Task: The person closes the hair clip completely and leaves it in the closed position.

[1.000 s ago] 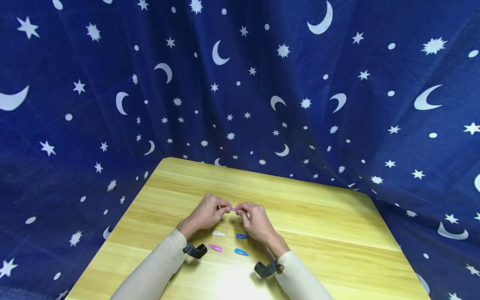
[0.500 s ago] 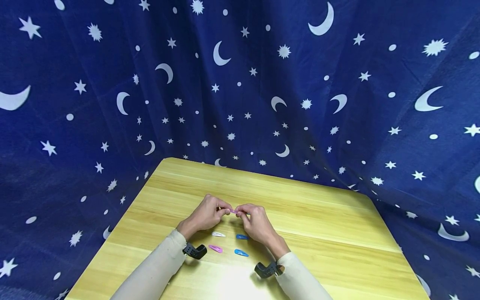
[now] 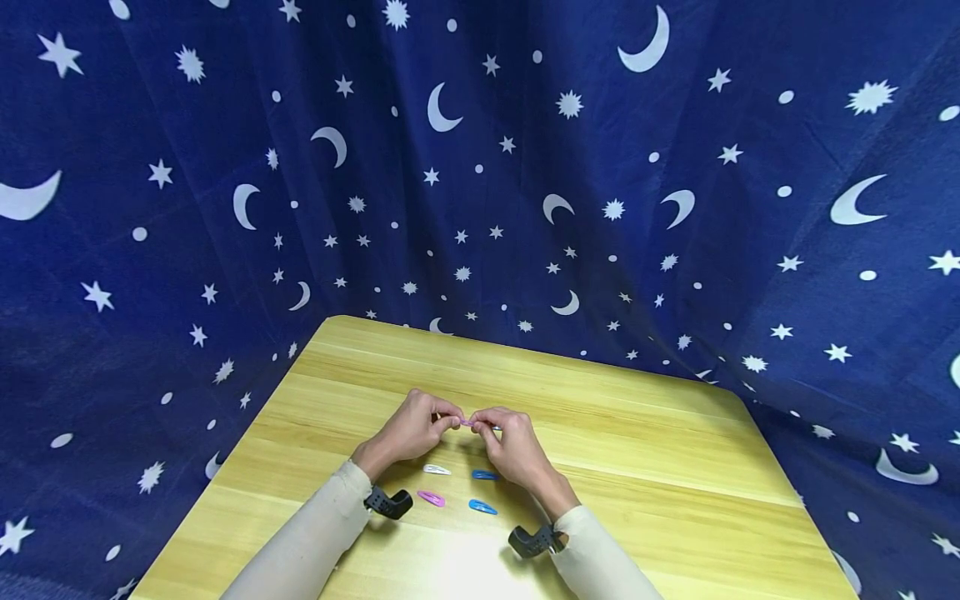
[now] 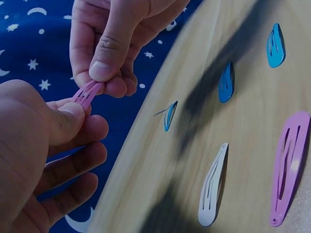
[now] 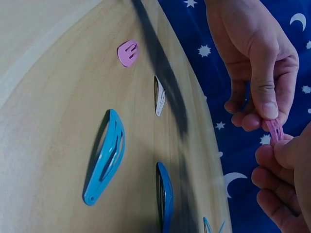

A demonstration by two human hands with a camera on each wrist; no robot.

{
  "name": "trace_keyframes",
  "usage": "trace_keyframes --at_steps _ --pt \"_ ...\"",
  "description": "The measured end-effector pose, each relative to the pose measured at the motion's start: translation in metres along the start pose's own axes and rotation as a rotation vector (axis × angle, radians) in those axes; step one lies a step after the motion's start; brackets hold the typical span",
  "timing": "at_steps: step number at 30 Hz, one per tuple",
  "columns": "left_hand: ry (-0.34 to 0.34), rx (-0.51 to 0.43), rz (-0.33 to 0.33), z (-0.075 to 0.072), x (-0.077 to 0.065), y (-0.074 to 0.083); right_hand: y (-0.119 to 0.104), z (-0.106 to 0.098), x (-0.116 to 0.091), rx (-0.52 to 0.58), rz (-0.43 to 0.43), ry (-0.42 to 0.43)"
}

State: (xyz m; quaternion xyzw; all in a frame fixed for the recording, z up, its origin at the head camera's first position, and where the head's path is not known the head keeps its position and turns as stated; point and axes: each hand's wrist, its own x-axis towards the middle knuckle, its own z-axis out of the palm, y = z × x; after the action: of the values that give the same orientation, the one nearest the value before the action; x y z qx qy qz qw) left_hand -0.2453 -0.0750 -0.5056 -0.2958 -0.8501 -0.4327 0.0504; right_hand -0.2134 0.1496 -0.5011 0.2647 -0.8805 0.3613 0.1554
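Observation:
Between my two hands, raised over the table, is a pink snap hair clip (image 4: pixel 86 93). My left hand (image 3: pixel 414 427) pinches one end between thumb and forefinger, its other fingers loosely bent. The opposite end is pinched by my right hand (image 3: pixel 513 446). Fingertips cover both ends of the clip. Below the hands lie a white hair clip (image 4: pixel 212 189), a second pink hair clip (image 4: pixel 290 167), a dark blue hair clip (image 4: pixel 226 83) and a lighter blue hair clip (image 5: pixel 106 158). Another blue hair clip (image 4: pixel 170 116), sprung open, lies farther off by the right hand.
The wooden table (image 3: pixel 637 417) extends around the hands on all sides. Behind it hangs a dark blue curtain (image 3: pixel 510 183) with white moons and stars. Each wrist wears a black camera mount, the left one (image 3: pixel 390 502) close to the pink clip on the table.

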Motion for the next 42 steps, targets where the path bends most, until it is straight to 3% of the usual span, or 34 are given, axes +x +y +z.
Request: trace_keyframes --at_steps 17,27,42 --pt "-0.021 -0.003 -0.048 -0.004 -0.005 -0.002 -0.001 0.003 0.002 0.012 0.015 -0.045" --pt "0.025 -0.001 -0.027 -0.007 -0.006 -0.005 -0.004 0.004 0.006 0.026 0.029 -0.073" --pt "0.007 0.008 -0.045 -0.019 -0.013 -0.013 -0.005 0.012 0.015 0.007 0.001 -0.109"
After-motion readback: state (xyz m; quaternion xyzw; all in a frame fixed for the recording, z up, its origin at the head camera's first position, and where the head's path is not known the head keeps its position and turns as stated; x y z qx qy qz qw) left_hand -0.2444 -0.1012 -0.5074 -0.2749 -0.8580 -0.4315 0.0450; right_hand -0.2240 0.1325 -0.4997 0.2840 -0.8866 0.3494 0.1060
